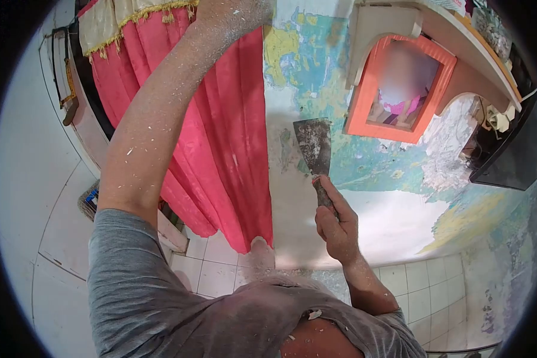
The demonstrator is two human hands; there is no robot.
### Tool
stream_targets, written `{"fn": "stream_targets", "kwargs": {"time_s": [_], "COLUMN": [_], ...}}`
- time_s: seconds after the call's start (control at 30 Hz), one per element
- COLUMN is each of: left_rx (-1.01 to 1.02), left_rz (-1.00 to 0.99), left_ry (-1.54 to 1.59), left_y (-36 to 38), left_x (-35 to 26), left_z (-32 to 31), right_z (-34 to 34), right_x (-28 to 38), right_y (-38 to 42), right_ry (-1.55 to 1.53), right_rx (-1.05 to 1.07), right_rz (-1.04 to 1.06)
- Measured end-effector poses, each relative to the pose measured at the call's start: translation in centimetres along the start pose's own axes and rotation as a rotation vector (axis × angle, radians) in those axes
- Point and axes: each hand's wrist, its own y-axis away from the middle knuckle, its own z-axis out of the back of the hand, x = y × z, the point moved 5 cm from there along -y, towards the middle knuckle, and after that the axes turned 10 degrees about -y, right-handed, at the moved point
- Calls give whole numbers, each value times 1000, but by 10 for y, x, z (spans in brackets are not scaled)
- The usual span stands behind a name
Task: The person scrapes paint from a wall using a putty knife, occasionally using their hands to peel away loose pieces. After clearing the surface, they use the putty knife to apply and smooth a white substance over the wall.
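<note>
My right hand (pixel 339 230) is closed round the handle of a paint scraper (pixel 314 145), its thumb along the handle. The broad, worn metal blade points up and overlaps the wall (pixel 301 206), whose turquoise and yellow paint is peeling beside bare pale patches. My left arm stretches up across a pink curtain (pixel 221 161), dotted with white flakes. At the top edge of the view my left hand (pixel 235 15) shows only in part, close to the curtain's right border, with its fingers out of sight.
To the right, an orange-framed picture (pixel 356 113) hangs beneath a shelf (pixel 480 45). A dark screen-like panel (pixel 507 164) juts out at far right. A hacksaw (pixel 64 77) hangs at the left. White tiles (pixel 218 265) cover the floor below.
</note>
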Motion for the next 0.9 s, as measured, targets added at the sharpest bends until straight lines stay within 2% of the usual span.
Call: {"fn": "stream_targets", "kwargs": {"time_s": [0.07, 0.13, 0.2, 0.27, 0.3, 0.33, 0.37, 0.43, 0.47, 0.5, 0.53, 0.6, 0.63, 0.7, 0.73, 0.77, 0.8, 0.83, 0.9], "left_rx": [2, 221, 175, 299, -75, -127, 250, 266, 435, 605, 606, 1016, 1025, 1036, 1043, 812, 584, 589, 776], "left_rz": [-36, 28, -134, -295, -326, -437, -304, -232, -115, 5, 1, 354, 357, 680, 680, 629, 572, 569, 401], "left_ry": [-73, -58, -87, 60, 841, 226, 326, 412, 575, 736, 740, 834, 833, 1075, 1078, 1066, 1045, 1049, 1057], "left_y": [3, 6, 28, 83, 135, 161, 183, 238, 250, 259, 264, 293, 307, 348, 378, 407, 427, 445, 469], "left_x": [-5, -13, -34, -74, -79, -106, -111, -109, -102, -94, -85, -59, -52, -42, -48, -54, -57, -64, -86], "left_z": [5, 1, -20, -28, -80, -36, -59, -65, -62, -58, -53, -62, -63, -77, -91, -103, -103, -98, -90], "right_z": [3, 5, 8, 11, 13, 17, 24, 29, 31, 29, 28, 34, 39, 48, 55, 60, 63, 64, 63], "right_x": [-1, -1, -6, -9, -10, -13, -18, -31, -31, -28, -28, -37, -44, -56, -66, -73, -71, -68, -60], "right_y": [3, 4, 8, 12, 13, 17, 23, 31, 36, 42, 48, 63, 71, 86, 94, 99, 101, 102, 103], "right_ry": [-10, -17, -40, -40, -42, -41, 41, 87, 88, 273, 457, 473, 397, 318, 161, 3, 1, -63, -95], "right_rx": [-5, -5, -19, -17, -17, -5, 2, 0, -4, 53, 111, 123, 50, -28, -99, -169, -173, -171, -198], "right_rz": [-19, -27, -39, -21, 2, 8, -54, -141, -142, -103, -64, -69, -155, -246, -340, -430, -433, -425, -412]}}
